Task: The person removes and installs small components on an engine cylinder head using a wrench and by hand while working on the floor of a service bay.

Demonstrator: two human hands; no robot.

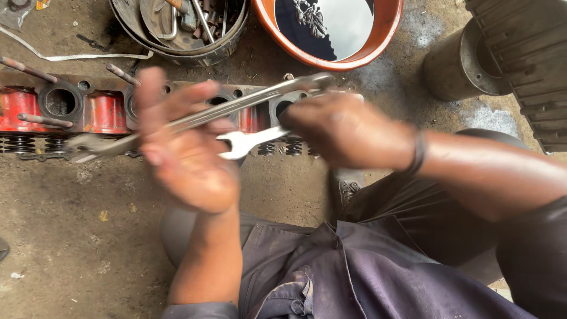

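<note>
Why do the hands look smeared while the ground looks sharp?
Head view: motion blur smears the left hand, right hand and both wrenches; the red engine part and dirt floor stay crisp. Soft daylight, with bright sky glare mirrored in the orange basin.

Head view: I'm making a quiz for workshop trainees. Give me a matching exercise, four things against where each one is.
1. long wrench
2. short wrench
3. orange basin
4. red engine part

a. top of the picture, holding dark liquid
b. on the ground beyond the hands
c. across the left hand
d. gripped by the right hand

Pairs: 1-c, 2-d, 3-a, 4-b
</note>
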